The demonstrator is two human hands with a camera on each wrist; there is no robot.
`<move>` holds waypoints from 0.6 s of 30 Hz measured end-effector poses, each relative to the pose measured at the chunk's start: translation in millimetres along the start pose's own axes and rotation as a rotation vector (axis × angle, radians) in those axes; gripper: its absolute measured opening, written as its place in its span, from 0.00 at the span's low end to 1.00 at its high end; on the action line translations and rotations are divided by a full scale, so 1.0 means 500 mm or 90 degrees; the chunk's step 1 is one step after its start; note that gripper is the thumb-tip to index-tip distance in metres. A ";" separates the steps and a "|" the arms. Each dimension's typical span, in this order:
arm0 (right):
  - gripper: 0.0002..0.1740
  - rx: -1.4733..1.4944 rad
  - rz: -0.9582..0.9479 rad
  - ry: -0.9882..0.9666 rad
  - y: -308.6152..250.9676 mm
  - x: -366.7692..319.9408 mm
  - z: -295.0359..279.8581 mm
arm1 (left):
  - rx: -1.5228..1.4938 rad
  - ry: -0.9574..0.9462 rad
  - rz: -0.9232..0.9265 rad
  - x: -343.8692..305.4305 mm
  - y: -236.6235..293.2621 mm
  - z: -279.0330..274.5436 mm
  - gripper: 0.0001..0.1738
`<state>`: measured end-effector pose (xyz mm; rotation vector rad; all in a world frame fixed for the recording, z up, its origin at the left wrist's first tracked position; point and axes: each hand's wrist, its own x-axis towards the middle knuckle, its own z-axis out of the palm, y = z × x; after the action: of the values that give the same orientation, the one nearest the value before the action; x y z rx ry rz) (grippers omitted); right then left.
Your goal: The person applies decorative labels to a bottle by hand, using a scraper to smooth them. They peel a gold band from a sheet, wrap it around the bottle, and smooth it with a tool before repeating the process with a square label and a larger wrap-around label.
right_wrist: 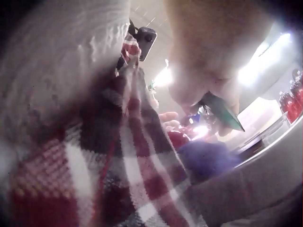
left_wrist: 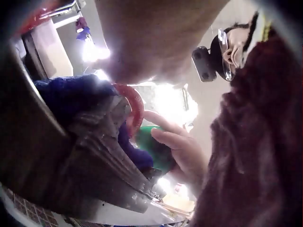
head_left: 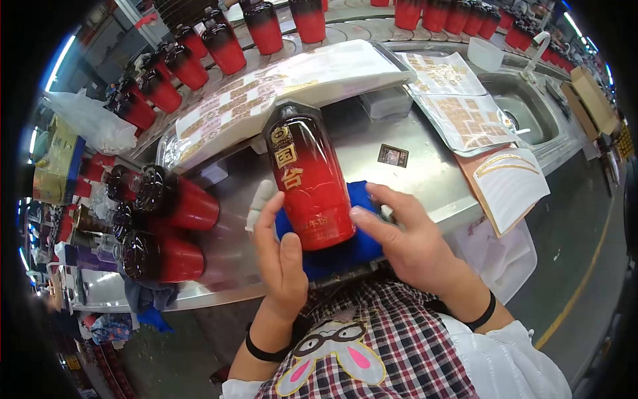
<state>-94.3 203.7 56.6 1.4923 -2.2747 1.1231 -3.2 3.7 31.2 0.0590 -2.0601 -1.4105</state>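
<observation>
A red-and-black bottle [head_left: 312,179] with gold characters lies tilted over a blue cloth [head_left: 362,199], its neck pointing away from me. My left hand [head_left: 282,263] is at the bottle's lower left side, fingers and thumb extended, with pale covers [head_left: 260,203] on some fingertips. On the other side, my right hand [head_left: 415,243] has its thumb tip close to the bottle's lower right edge. It holds a flat green piece [right_wrist: 222,111] with a pointed corner, which also shows under the right fingers in the left wrist view. The fingers hide much of this piece.
Several similar bottles [head_left: 163,256] stand at the left, with more on a conveyor [head_left: 359,30] behind. A tray of gold labels [head_left: 252,100] lies beyond the bottle. Label sheets [head_left: 458,120] and a sink [head_left: 531,110] are to the right. A small dark card [head_left: 393,155] lies on the metal table.
</observation>
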 end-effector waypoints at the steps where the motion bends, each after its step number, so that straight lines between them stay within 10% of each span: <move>1: 0.32 -0.004 -0.019 -0.017 -0.008 0.003 0.004 | 0.078 -0.014 -0.011 0.001 0.002 -0.009 0.31; 18: 0.32 -0.041 -0.042 0.005 0.010 0.002 0.042 | 0.054 -0.032 -0.029 0.002 -0.005 0.008 0.35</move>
<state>-94.0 189.6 40.2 1.5248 -2.2175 1.0255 -6.7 5.7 28.5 0.1072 -2.1711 -1.3644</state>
